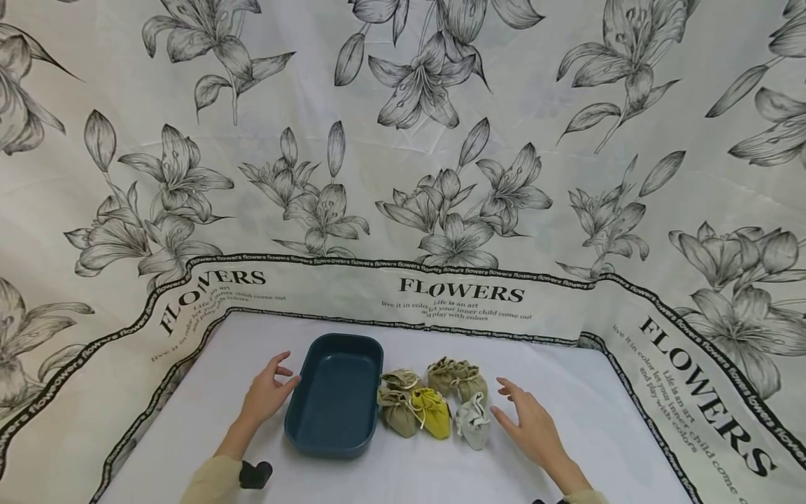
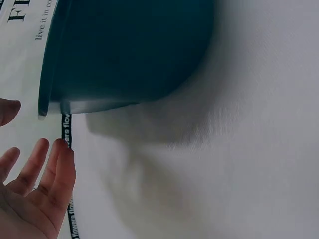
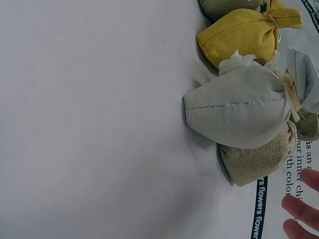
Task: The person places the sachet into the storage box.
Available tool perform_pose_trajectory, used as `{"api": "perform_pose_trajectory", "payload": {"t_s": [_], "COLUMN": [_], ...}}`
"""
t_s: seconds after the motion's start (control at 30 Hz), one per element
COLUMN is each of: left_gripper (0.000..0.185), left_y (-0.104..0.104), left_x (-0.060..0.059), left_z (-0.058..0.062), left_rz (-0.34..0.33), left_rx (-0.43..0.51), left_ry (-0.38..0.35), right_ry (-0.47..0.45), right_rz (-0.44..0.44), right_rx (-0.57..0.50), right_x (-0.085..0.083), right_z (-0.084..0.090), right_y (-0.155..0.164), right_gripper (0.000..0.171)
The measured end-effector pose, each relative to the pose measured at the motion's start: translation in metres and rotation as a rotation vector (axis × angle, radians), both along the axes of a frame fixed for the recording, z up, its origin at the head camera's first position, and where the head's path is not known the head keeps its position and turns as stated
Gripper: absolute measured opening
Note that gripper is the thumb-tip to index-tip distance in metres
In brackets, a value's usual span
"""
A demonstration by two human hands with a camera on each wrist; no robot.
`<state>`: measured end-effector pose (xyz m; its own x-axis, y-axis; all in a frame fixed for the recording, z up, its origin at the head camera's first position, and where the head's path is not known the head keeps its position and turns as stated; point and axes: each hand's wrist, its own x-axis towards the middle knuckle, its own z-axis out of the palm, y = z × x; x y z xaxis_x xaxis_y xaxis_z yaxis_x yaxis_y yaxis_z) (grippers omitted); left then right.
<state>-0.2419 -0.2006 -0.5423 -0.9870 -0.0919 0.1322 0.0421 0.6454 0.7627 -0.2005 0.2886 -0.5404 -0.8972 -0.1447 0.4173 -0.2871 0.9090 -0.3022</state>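
Roughly, by label:
left hand (image 1: 267, 395): fingers spread and relaxed, held nothing; sat just left of tray (image 1: 334, 448), near its rim, contact not clear.
right hand (image 1: 532, 427): open, fingers loosely spread, held nothing; just right of pale bag (image 1: 473, 422), not touching.
tray: dark teal, nothing in it, on white cloth (image 1: 441, 476), left of the bags.
bags: clustered between tray and right hand, touching one another.
risk 1: bags sat packed tight, so grabbing one could drag or tip a neighbour; judged likely for yellow bag (image 1: 432, 411).
risk 2: left hand could nudge the tray and slide it on the smooth cloth.
risk 3: a pinch on the drawstring top might slip or loosen the knot.
count bags: 5 seen: 3 olive, 1 yellow, 1 pale.
count tray: 1.
count hands: 2.
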Motion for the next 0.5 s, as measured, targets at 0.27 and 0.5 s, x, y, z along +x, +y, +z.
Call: {"api": "perform_pose_trajectory", "payload": {"t_s": [0.27, 0.5], "left_gripper": [0.049, 0.050], "left_y": [0.001, 0.002], "left_x": [-0.009, -0.011], "left_z": [-0.009, -0.009], "left_rz": [0.002, 0.006], "left_rx": [0.199, 0.227], "left_ry": [-0.098, -0.117], "right_ry": [-0.042, -0.105], "right_rz": [0.013, 0.057], "right_rx": [-0.084, -0.211], "right_x": [0.008, 0.011], "right_z": [-0.002, -0.008], "right_y": [-0.008, -0.012], "right_gripper": [0.050, 0.049]}}
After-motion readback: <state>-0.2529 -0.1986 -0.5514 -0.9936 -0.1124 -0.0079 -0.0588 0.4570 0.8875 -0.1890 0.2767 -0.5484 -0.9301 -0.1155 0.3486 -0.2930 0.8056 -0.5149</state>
